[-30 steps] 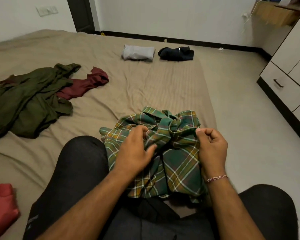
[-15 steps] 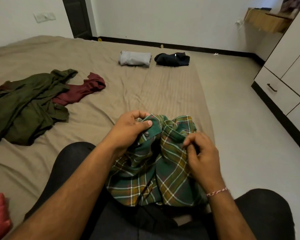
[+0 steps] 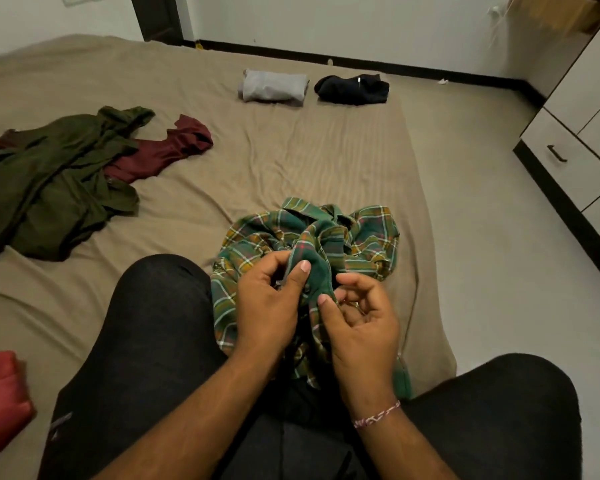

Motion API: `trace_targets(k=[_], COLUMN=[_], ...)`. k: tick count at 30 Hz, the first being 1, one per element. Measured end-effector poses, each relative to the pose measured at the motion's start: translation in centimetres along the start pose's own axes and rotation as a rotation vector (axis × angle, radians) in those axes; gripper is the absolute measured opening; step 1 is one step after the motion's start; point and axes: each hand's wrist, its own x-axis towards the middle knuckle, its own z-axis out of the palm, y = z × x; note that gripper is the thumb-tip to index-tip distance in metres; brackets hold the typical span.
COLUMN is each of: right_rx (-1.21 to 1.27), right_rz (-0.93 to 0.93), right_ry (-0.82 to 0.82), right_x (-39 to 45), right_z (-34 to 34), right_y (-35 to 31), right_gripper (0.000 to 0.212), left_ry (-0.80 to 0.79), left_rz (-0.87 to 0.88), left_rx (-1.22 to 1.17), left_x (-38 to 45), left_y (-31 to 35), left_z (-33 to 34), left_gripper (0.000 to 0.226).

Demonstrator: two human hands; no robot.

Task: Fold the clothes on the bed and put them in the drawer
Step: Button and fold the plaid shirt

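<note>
Head view: nearest us, our left hand [image 3: 269,306] and right hand [image 3: 362,327] both pinch a fold of the crumpled plaid shirt [image 3: 371,233] near the bed's [image 3: 291,161] right edge. Farther left we see olive [image 3: 49,188] and maroon garments [image 3: 160,154]; toward the far edge, folded grey [image 3: 274,87] and black clothes [image 3: 352,89].
</note>
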Motion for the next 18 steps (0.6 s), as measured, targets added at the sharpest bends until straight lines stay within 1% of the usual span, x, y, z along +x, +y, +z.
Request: trace_targets(k=[2,7,11,13,18], right_rx=[-0.007,0.018,0.073,0.075,0.061], right_rz=[-0.004,-0.002,-0.016,-0.029,-0.045], right_ry=[0.007,0.012,0.018,0.017,-0.028], right_x=[-0.1,-0.2,0.2,0.4,0.3], right_z=[0.5,0.7,0.3,0.0,0.3], right_y=[0.5,0.9,0.8,0.8,1.0], right_gripper=[0.033,0.033,0.033,0.034,0.038], left_ry=[-0.010,-0.160,-0.251,-0.257,-0.196], left_rz=[0.002,-0.048,-0.063,-0.062,-0.137], left_rx=[0.036,-0.007,-0.077,-0.083,-0.153], left_x=[-0.2,-1.4,-1.5,-1.4,-1.0], left_y=[-0.4,-0.6,-0.5,-0.5,-1.1], left_z=[-0.1,-0.8,-1.4,-1.3,-1.5], left_gripper=[0.009,0.016,0.035,0.037,0.032])
